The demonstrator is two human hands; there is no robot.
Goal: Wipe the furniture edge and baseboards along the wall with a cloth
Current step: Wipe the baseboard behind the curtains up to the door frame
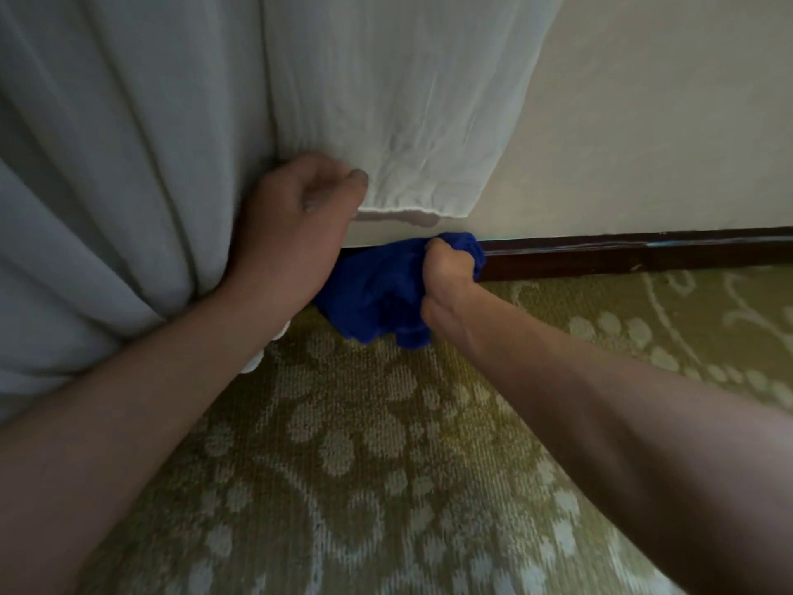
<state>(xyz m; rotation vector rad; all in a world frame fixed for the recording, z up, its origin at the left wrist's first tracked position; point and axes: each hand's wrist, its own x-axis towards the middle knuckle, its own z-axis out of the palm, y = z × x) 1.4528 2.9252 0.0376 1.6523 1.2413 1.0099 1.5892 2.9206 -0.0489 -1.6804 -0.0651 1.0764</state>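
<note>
A bunched blue cloth [377, 289] is pressed against the dark brown baseboard [622, 255] where the wall meets the carpet. My right hand [448, 277] is shut on the cloth, fist against the baseboard's left visible end. My left hand [296, 221] grips the white curtain [386, 100] and holds its hem up off the baseboard. The baseboard's stretch to the left is hidden behind the cloth, my left hand and the curtain.
A heavier grey-white drape [107, 186] hangs at the left down to the floor. A cream wall [665, 122] rises above the baseboard. Green patterned carpet [386, 465] covers the floor in front of me.
</note>
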